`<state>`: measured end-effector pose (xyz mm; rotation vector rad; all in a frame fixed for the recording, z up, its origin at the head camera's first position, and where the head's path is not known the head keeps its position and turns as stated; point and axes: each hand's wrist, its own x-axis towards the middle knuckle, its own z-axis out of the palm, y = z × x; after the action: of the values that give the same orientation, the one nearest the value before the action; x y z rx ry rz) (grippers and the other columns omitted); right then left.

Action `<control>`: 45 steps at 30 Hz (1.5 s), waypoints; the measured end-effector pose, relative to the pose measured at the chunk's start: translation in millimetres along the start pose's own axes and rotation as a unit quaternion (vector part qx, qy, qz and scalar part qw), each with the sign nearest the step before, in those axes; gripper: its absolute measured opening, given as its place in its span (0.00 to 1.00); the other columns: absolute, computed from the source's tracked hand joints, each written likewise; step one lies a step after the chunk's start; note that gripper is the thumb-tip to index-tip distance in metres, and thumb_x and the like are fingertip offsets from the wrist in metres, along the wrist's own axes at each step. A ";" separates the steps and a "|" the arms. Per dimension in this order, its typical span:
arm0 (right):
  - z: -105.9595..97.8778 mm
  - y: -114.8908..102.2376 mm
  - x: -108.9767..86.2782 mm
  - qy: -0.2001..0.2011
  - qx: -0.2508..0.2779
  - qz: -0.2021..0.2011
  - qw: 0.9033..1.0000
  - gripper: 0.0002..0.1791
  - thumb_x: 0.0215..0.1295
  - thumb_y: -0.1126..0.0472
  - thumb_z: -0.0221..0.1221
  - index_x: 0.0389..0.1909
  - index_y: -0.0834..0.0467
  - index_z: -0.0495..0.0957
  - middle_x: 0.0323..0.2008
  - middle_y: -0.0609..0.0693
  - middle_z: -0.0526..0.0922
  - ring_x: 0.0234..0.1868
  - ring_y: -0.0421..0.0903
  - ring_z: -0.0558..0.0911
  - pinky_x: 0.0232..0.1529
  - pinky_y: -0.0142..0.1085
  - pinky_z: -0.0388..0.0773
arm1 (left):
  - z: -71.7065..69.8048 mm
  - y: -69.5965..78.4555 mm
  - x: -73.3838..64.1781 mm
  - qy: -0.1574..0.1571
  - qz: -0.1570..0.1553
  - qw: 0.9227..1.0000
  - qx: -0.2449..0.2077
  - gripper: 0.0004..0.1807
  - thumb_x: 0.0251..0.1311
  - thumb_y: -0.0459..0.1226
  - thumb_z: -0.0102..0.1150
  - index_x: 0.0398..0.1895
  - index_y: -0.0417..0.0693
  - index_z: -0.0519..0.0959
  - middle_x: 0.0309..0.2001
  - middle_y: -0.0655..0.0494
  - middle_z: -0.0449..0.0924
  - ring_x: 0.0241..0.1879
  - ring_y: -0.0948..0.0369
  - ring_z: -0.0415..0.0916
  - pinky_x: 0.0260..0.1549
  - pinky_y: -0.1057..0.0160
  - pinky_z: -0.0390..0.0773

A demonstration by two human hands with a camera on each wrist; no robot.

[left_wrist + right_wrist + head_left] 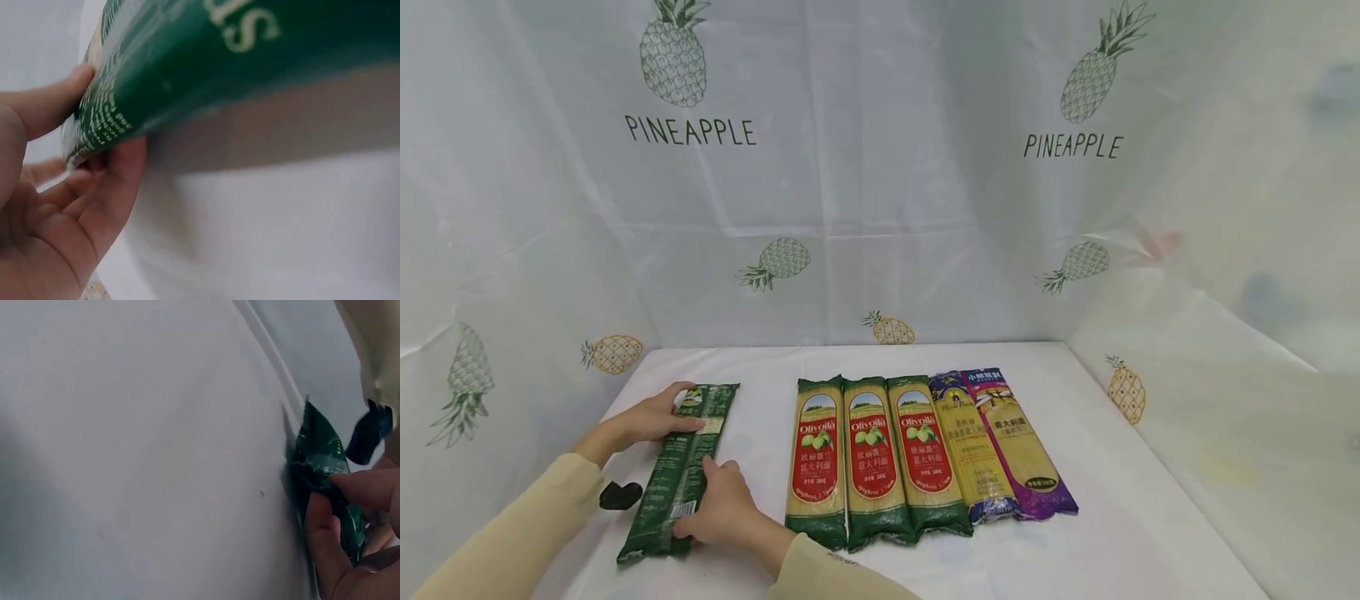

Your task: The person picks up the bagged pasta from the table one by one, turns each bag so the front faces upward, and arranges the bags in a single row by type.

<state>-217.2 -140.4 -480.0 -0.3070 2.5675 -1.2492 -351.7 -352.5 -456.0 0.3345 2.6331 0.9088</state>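
Note:
At the left of the table, a green spaghetti pack [679, 471] lies slanted with its printed back and barcode facing up. My left hand [655, 415] grips its far part, thumb across the top. In the left wrist view, the fingers of my left hand [81, 212] reach under the edge of the pack [169, 69], which is tilted up from the white cloth there. Near the barcode, my right hand [726, 507] holds the near right edge. The right wrist view shows that hand [350, 550] pinching the pack's green end [320, 450] between thumb and fingers.
Three Olivoila spaghetti packs [871, 458] lie side by side, red labels up, right of my hands. Beyond them are a yellow-and-blue pasta pack [976, 450] and a purple one [1022, 446]. A pineapple-print curtain [880, 192] encloses the table [1045, 558].

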 end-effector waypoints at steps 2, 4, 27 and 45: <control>-7.9 3.9 -2.2 0.005 0.007 -0.011 1.000 0.51 0.52 0.57 0.82 0.78 0.51 0.70 0.46 0.46 0.74 0.39 0.33 0.72 0.48 0.27 0.78 | 4.2 3.5 1.1 0.005 0.004 0.999 -0.031 0.56 0.72 0.52 0.66 0.83 0.31 0.42 0.56 0.30 0.75 0.52 0.45 0.79 0.49 0.45 0.82; -18.2 7.4 -5.6 0.005 0.010 -0.021 1.000 0.52 0.52 0.58 0.82 0.79 0.53 0.69 0.44 0.45 0.74 0.38 0.33 0.71 0.46 0.27 0.77 | 8.1 9.5 2.4 0.016 0.010 0.999 -0.047 0.56 0.73 0.51 0.67 0.82 0.29 0.42 0.52 0.36 0.75 0.49 0.49 0.79 0.47 0.48 0.84; -174.0 94.1 -95.8 -0.006 0.084 -0.100 0.991 0.55 0.59 0.66 0.76 0.85 0.52 0.58 0.69 0.56 0.70 0.31 0.40 0.83 0.31 0.31 0.82 | 86.2 180.7 30.2 0.092 0.053 0.985 -0.134 0.50 0.74 0.48 0.65 0.88 0.49 0.45 0.76 0.27 0.61 0.68 0.34 0.72 0.61 0.31 0.75; -192.5 140.1 -128.9 0.028 0.295 0.014 0.955 0.47 0.80 0.49 0.60 0.88 0.37 0.42 0.82 0.69 0.50 0.78 0.74 0.57 0.63 0.77 0.66 | 125.6 249.4 43.3 0.097 0.089 0.963 -0.237 0.46 0.76 0.43 0.64 0.88 0.59 0.47 0.80 0.32 0.58 0.78 0.34 0.59 0.69 0.31 0.67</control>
<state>-169.3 125.1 -458.0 -0.1076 2.0913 -1.9451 -315.5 -77.5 -401.9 0.3768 2.4681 1.6629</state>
